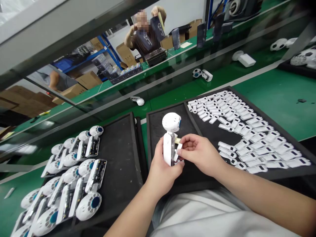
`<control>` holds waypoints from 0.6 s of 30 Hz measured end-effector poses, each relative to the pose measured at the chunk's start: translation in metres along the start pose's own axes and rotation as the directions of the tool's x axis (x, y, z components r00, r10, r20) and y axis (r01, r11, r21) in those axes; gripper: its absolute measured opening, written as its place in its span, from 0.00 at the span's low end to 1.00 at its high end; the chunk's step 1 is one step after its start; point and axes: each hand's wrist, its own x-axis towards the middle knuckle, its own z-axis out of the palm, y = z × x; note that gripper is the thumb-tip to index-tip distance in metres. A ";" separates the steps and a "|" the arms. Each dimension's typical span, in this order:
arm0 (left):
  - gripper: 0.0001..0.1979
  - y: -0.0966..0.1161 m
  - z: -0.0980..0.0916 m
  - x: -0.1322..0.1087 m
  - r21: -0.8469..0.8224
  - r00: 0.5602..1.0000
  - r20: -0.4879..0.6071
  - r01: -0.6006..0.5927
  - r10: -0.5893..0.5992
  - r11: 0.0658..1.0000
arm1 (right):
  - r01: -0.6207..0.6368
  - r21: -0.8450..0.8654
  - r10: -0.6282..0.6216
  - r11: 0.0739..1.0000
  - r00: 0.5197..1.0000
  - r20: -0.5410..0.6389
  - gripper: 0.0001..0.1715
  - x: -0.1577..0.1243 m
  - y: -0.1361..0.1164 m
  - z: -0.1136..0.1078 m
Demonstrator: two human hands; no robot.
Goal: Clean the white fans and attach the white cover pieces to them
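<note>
My left hand (164,168) is wrapped around the handle of a white handheld fan (169,146), which stands upright with its round head (171,122) on top. The handle's open side faces right, toward my right hand (197,151). Thumb and fingers of that hand pinch a small white piece (179,147) at the opening. A pale yellow bit (177,140) shows just above it. My fingers partly hide the inside of the handle.
On the left, a black tray (118,174) bears several similar fans (89,205) with open handles. To the right, another black tray (209,131) carries many white handle covers (256,136). Fans lie on the green conveyor (168,89) behind. Across it, a person (148,36) handles a dark box.
</note>
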 end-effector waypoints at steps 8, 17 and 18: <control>0.37 -0.006 0.005 0.000 0.007 0.998 -0.046 -0.043 0.043 0.999 | 0.174 -0.146 -0.177 0.974 0.984 -0.009 0.21 -0.003 0.021 0.007; 0.24 0.006 -0.017 0.006 -0.526 0.987 -0.083 0.071 -0.135 0.847 | 0.225 -0.962 -0.338 -0.157 0.902 0.267 0.12 0.016 0.062 -0.048; 0.22 0.006 -0.020 0.006 -0.545 0.988 -0.094 0.055 -0.126 0.836 | 0.225 -0.954 -0.307 -0.197 0.910 0.278 0.08 0.019 0.062 -0.053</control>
